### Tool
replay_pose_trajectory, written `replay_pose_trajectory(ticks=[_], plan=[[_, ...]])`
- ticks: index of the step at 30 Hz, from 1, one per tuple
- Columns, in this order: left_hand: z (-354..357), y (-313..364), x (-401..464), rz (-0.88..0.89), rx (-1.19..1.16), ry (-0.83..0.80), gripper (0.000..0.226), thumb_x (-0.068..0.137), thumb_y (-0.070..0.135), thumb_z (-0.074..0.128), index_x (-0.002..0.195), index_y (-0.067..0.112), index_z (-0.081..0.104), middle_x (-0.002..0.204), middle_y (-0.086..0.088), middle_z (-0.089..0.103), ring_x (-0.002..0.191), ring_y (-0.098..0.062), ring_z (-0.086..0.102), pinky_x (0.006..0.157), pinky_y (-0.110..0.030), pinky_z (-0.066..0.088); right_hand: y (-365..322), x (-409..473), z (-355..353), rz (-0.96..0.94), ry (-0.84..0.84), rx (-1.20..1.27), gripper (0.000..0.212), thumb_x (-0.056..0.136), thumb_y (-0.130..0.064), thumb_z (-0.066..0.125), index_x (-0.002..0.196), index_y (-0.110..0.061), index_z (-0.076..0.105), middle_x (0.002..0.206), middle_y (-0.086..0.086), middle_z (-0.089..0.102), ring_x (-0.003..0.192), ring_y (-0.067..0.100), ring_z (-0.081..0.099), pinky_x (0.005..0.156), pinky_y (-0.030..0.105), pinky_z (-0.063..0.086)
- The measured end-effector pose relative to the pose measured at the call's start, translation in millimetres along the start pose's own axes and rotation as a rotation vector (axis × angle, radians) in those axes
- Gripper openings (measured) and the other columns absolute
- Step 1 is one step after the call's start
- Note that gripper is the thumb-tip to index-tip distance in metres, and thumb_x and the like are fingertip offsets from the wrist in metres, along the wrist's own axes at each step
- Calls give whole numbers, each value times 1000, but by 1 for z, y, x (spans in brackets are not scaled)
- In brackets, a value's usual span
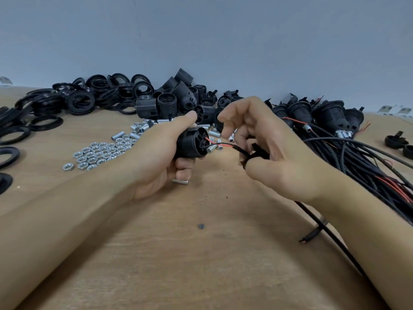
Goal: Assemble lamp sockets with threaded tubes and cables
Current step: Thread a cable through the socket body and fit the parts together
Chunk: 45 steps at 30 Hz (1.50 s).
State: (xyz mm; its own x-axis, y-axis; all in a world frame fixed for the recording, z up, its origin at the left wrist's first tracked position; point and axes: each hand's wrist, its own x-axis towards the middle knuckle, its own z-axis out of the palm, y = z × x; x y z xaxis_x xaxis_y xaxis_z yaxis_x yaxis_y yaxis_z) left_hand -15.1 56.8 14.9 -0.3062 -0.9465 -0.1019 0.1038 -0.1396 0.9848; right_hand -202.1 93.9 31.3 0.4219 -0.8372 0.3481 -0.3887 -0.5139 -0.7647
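Left hand [161, 157] grips the socket [190, 144], right hand [268, 148] pinches the cable [240, 151]; tug sideways and the red wire [212, 140] could pop out (looks barely seated).

Black socket [190, 145] (red wire [211, 140]), silver nuts [98, 154].

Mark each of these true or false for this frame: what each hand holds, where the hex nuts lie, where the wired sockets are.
1. The left hand grips a black socket. True.
2. The right hand is empty. False: it pinches the black cable.
3. The hex nuts lie left of the left hand. True.
4. The wired sockets are piled at the left edge. False: they lie right, with the cable bundle.
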Motion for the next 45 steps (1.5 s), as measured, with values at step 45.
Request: replay_pose_trajectory(ticks=[45], plan=[[2,2,-7,363,45,11,18,85,32,44,80,15,46,57,1,41,41,-13,28,38,-14,23,3,6,17,-358,378,-449,37,79,-21,81,111,-7,70,104,3,70,96,13,63,86,25,49]])
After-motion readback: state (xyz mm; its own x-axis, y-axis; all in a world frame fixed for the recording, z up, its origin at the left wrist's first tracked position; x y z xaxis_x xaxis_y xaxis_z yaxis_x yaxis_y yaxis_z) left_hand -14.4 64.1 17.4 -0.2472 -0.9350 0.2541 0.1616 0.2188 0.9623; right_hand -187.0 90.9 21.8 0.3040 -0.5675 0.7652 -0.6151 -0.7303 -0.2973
